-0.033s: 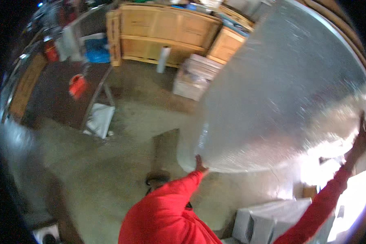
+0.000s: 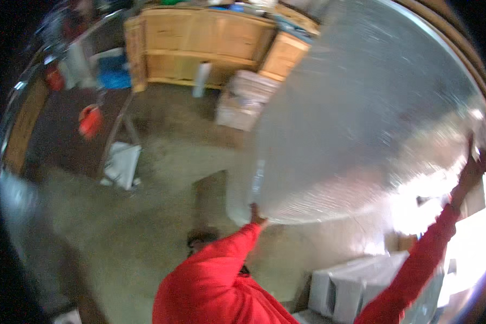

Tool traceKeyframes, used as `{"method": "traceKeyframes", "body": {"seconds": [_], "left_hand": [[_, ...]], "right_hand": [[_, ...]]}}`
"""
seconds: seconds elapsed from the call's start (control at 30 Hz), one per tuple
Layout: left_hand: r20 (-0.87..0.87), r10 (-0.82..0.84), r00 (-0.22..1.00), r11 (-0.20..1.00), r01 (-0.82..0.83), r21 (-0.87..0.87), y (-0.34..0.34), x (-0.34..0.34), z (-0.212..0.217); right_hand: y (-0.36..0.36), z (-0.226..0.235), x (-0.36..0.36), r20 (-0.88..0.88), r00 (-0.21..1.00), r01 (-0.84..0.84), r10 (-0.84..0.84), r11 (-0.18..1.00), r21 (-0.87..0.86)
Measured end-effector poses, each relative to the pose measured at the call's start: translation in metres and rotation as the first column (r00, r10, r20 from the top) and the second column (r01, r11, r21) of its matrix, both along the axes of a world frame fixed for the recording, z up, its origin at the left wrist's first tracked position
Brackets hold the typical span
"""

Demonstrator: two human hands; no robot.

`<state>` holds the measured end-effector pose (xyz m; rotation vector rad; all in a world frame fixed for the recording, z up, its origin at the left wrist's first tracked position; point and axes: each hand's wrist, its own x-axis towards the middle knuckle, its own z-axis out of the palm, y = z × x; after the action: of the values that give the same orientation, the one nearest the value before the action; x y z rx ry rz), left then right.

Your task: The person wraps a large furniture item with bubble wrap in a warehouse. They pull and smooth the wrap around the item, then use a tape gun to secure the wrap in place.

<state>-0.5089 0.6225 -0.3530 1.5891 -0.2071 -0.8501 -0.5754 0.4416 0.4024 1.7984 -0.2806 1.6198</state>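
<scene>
A large flat grey panel [image 2: 356, 119], wrapped in shiny clear plastic film, stands tilted before me and fills the upper right. At its lower left corner, my left hand [image 2: 258, 217] grips the edge, thumb showing on the near face. My right hand [image 2: 472, 167] reaches far out to the panel's right edge and holds it there, with one digit raised along the face. Glare and blur hide part of that grip. The fingers behind the panel are out of sight on both hands.
Wooden crates [image 2: 205, 40] line the back, with an upright white roll [image 2: 201, 80] and a plastic-wrapped box [image 2: 245, 100] before them. Left stands a dark-topped table [image 2: 65, 124] bearing an orange object [image 2: 90, 121]; a white sheet [image 2: 122, 164] is beside it. Wrapped whitish boxes [image 2: 356, 278] are near my right arm.
The panel, both hands and the background all sit a little further left in the picture. Both hands keep their places on the panel's edges.
</scene>
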Motion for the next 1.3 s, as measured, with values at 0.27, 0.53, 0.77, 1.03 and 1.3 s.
{"method": "traceKeyframes", "body": {"seconds": [0.27,0.53,0.77,1.03,1.3], "left_hand": [[0.458,-0.474,0.752,0.847,0.246,0.472,0.038,0.096,0.027],[0.922,0.331,0.202,0.915,0.173,-0.366,0.010,0.030,0.363],[0.983,0.037,0.177,0.986,0.152,-0.064,0.004,0.006,0.432],[0.957,-0.075,0.281,0.521,0.829,-0.203,0.061,0.121,0.389],[0.743,0.228,0.630,0.924,-0.381,0.039,0.474,0.567,0.117]], "right_hand": [[0.008,-0.031,0.018,0.306,0.950,-0.083,-0.058,0.900,0.427],[0.017,-0.027,0.025,0.306,0.948,-0.082,-0.093,0.853,0.515],[0.147,-0.095,0.008,0.384,0.864,-0.407,0.327,0.901,0.150],[0.098,-0.216,0.064,-0.061,0.975,-0.198,0.216,0.957,0.212],[0.052,-0.237,0.031,0.003,0.998,0.064,-0.066,0.971,0.232]]}}
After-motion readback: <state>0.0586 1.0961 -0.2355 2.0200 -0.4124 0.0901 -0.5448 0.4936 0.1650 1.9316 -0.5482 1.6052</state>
